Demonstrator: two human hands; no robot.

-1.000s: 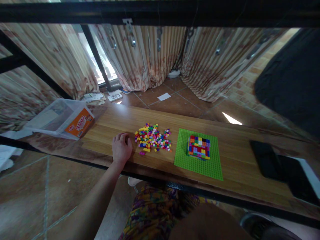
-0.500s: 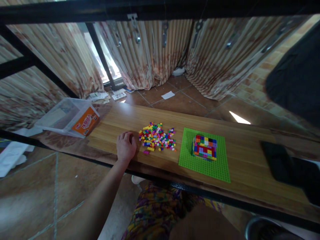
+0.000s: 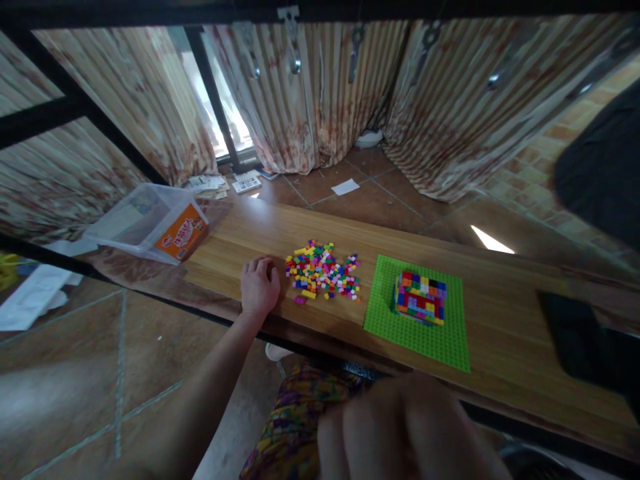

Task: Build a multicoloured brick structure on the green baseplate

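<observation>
My left hand [image 3: 261, 287] rests on the wooden table just left of a pile of small coloured toy bricks [image 3: 323, 270]. Its fingers are loosely curled in, and no object shows in them. Close to the camera at the bottom, my right hand [image 3: 405, 430] is large and smeared by motion. Its knuckles show, but the fingertips are hidden. Right of the loose bricks lies a green studded baseplate [image 3: 383, 313]. On it stands a block built from many-coloured bricks [image 3: 421, 298], with red along the middle of its top.
A clear plastic box [image 3: 145, 223] with an orange label stands at the table's left end. Dark flat objects [image 3: 575, 340] lie at the right. A black metal bar [image 3: 350, 13] crosses overhead, with hooks hanging by the curtains [image 3: 310, 107]. Papers [image 3: 345, 187] lie on the tiled floor.
My right hand has risen into view at the bottom, its knuckles now showing. My left hand keeps its place by the loose bricks. The whole view has shifted slightly.
</observation>
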